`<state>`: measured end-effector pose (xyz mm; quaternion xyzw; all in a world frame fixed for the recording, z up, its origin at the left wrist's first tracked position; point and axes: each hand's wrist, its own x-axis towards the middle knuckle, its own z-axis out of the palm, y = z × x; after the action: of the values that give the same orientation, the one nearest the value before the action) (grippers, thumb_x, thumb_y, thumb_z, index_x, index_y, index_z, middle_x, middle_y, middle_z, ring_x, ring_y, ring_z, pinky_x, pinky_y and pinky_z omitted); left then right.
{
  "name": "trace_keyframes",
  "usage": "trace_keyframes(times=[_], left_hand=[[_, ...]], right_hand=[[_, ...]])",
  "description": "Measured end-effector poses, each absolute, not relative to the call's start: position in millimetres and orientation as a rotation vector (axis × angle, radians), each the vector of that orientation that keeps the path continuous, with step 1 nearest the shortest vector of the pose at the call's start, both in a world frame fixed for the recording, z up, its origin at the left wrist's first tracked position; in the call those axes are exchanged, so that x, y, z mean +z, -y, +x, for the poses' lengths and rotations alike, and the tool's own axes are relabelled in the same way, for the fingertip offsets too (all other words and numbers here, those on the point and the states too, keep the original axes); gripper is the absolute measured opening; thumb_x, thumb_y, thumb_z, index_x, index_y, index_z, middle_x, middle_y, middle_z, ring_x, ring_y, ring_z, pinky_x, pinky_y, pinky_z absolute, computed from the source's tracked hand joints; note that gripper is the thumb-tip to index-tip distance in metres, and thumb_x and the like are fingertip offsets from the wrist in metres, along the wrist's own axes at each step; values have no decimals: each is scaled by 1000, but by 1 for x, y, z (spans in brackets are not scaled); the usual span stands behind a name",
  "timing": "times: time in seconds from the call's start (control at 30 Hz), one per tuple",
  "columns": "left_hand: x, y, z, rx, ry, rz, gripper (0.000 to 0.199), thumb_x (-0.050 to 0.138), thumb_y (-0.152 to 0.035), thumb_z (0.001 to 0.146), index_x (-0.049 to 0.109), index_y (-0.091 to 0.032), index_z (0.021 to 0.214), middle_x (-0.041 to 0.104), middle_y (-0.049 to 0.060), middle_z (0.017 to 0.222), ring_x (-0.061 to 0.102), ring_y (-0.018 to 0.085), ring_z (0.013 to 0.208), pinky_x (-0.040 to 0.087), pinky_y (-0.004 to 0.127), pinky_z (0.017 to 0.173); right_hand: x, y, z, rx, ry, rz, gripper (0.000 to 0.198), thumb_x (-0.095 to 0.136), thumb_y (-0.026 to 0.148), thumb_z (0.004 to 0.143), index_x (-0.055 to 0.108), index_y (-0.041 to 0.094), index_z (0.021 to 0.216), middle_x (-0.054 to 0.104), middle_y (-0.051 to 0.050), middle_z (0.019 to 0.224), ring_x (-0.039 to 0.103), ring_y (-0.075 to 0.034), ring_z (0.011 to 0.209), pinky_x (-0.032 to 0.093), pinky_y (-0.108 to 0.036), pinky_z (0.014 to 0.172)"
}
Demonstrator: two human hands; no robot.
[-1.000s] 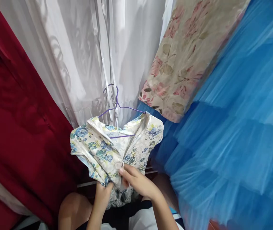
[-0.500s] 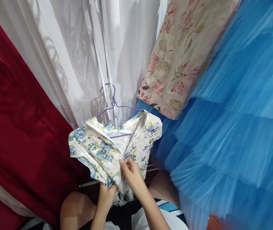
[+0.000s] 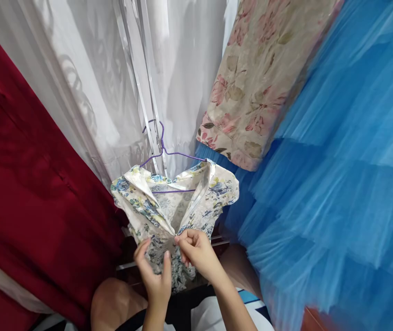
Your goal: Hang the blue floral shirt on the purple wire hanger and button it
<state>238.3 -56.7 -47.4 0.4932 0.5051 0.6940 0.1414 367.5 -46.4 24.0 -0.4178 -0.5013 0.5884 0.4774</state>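
Note:
A white V-neck blouse (image 3: 217, 195) with blue and yellow flowers hangs on a thin purple hanger (image 3: 179, 153). My right hand (image 3: 196, 250) pinches the blouse front at the lower point of the neckline. To its left, my left hand (image 3: 153, 269) is open, thumb and fingers apart, just in front of the lower blouse. Whether its fingertips touch the cloth I cannot tell. Below my hands the cloth is bunched in folds, partly hidden by them. The hanger's hook is at a pair of narrow shiny white strips (image 3: 148, 78).
Dark red cloth (image 3: 37, 184) hangs at the left and white sheer fabric (image 3: 189, 69) behind the hanger. A beige garment with pink flowers (image 3: 251, 92) and a layered blue tulle skirt (image 3: 327, 197) fill the right side. My bent knee (image 3: 115, 303) is below.
My left hand has let go of the blouse's side and opened, coming in front of it. The blouse's left side has swung back and its neckline lies wider. My right hand keeps its pinch.

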Motion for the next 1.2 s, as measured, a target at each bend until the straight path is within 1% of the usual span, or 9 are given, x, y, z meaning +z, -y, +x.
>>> trace_keyframes(times=[0.13, 0.27, 0.53, 0.77, 0.87, 0.93, 1.0, 1.13, 1.2], left_hand=[[-37, 44, 252, 1617, -1255, 1492, 25, 58, -37, 89, 58, -17, 105, 67, 9, 92, 64, 22, 87, 50, 33, 82], [-21, 40, 256, 1476, -1352, 1691, 18, 53, -33, 92, 58, -20, 80, 61, 2, 68, 56, 16, 63, 43, 26, 65], [-21, 42, 272, 1360, -1511, 1802, 16, 51, -33, 91, 58, -24, 80, 58, 1, 60, 56, 18, 57, 37, 25, 60], [-34, 37, 263, 1238, -1400, 1888, 15, 55, -30, 89, 60, -22, 77, 60, 1, 62, 59, 18, 60, 40, 26, 61], [13, 22, 247, 1437, -1281, 1863, 19, 57, -33, 90, 64, -21, 104, 64, 2, 71, 62, 18, 69, 46, 28, 73], [59, 4, 236, 1657, -1213, 1820, 40, 54, -33, 93, 54, -20, 131, 65, 1, 73, 62, 17, 69, 49, 28, 75], [104, -16, 229, 1778, -1143, 1901, 47, 50, -33, 96, 47, -19, 141, 67, 2, 77, 62, 16, 70, 50, 29, 75], [157, -49, 227, 1724, -1089, 2235, 27, 56, -36, 93, 69, -17, 107, 70, 4, 83, 64, 15, 74, 49, 26, 72], [166, -54, 230, 1757, -1097, 2297, 25, 57, -35, 92, 70, -15, 90, 69, 4, 80, 64, 15, 73, 49, 25, 71]], right_hand=[[36, 41, 371, 1539, 1217, -927, 30, 65, 44, 81, 57, 17, 70, 56, 4, 45, 42, -8, 33, 24, -19, 36], [68, 9, 380, 1495, 1178, -898, 25, 68, 38, 77, 64, 14, 70, 54, 5, 44, 38, -5, 32, 21, -18, 35], [171, -62, 375, 1184, 1266, -791, 20, 67, 27, 73, 64, 12, 61, 55, 3, 45, 39, -4, 35, 27, -18, 36], [176, -56, 373, 1085, 1248, -772, 20, 68, 31, 74, 61, 15, 63, 55, 3, 46, 41, -6, 35, 28, -19, 35], [165, -48, 373, 1114, 1265, -777, 20, 68, 34, 75, 61, 17, 68, 55, 4, 45, 42, -7, 34, 28, -20, 35], [161, -42, 373, 1100, 1286, -791, 22, 69, 36, 76, 60, 17, 69, 54, 5, 44, 41, -7, 33, 28, -20, 35], [160, -38, 374, 1068, 1329, -786, 23, 68, 37, 77, 60, 17, 71, 54, 5, 44, 40, -7, 34, 29, -20, 36], [160, -41, 374, 984, 1403, -764, 27, 65, 43, 80, 59, 17, 77, 52, 6, 45, 38, -7, 35, 29, -21, 39], [155, -50, 374, 894, 1419, -801, 26, 63, 42, 81, 56, 18, 74, 48, 7, 45, 36, -7, 38, 26, -21, 40]])
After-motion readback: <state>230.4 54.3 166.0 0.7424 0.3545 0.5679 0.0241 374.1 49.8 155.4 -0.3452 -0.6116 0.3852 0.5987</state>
